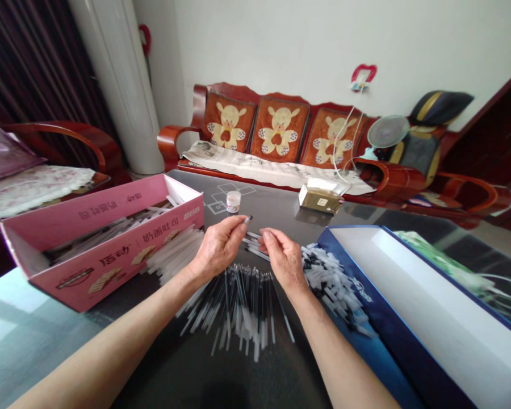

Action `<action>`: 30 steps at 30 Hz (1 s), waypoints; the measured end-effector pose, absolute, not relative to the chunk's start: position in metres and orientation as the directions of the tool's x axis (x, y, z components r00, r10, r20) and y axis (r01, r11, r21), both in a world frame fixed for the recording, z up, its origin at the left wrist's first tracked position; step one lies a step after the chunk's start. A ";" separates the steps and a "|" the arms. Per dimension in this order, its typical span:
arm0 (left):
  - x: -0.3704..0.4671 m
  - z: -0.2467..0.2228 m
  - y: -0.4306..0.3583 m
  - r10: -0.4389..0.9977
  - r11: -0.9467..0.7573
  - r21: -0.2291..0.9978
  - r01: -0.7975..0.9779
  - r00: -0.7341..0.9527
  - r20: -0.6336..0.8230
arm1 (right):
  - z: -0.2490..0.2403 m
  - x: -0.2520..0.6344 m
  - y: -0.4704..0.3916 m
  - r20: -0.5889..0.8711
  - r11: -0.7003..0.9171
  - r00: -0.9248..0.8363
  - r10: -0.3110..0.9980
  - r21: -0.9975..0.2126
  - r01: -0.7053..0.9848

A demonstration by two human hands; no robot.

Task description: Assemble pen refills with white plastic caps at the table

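Left hand [221, 243]'s pinching a dark-tipped piece [249, 218], right hand [284, 258] curled, can't tell if empty; pen refills [241, 307] fanned toward the table [200, 380]'s near edge

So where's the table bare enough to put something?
Bare tabletop shows between the small jar and tissue box, and on the near side of pen refills. It's crowded with those refills, and small plastic pieces beside the blue box.

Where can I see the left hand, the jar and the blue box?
Left hand [218, 245]: head view, on the back of the hand.
Jar [233, 204]: head view, on its body, below the lid.
Blue box [387, 319]: head view, on its outer side wall.
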State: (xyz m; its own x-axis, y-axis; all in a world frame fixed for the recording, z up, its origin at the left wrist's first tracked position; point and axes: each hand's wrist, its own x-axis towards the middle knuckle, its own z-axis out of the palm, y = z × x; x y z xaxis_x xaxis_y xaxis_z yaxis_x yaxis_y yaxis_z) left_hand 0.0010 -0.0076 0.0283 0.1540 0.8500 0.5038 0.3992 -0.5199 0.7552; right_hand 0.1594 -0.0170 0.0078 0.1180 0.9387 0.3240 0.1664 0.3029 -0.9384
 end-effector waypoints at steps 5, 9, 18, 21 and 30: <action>0.002 0.017 -0.012 0.732 -0.567 0.211 0.796 0.370 0.573 | -0.005 0.160 -0.009 0.209 0.214 0.096 0.973 -0.976 -0.044; 0.004 0.012 -0.012 0.717 -0.536 0.044 0.843 0.427 0.550 | -0.013 0.159 -0.007 0.134 0.135 0.084 0.987 -0.991 -0.008; 0.005 0.005 -0.011 0.714 -0.506 -0.041 0.861 0.446 0.540 | -0.015 0.160 -0.006 -0.006 -0.004 0.031 1.000 -0.996 -0.089; 0.005 0.003 -0.011 0.716 -0.519 -0.018 0.854 0.447 0.537 | -0.016 0.163 -0.005 -0.001 -0.004 -0.024 1.000 -0.991 -0.134; 0.005 -0.001 -0.009 0.730 -0.529 -0.003 0.849 0.456 0.509 | -0.015 0.172 -0.004 0.038 0.013 -0.142 0.989 -0.985 -0.172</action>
State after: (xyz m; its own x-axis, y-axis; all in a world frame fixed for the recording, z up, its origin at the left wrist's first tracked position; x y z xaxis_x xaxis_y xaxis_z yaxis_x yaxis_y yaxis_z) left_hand 0.0052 -0.0089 -0.0006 0.4564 0.7296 0.5093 0.8486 -0.5290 -0.0027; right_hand 0.1718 -0.0039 -0.0148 -0.1419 0.9892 0.0377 -0.1717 0.0129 -0.9851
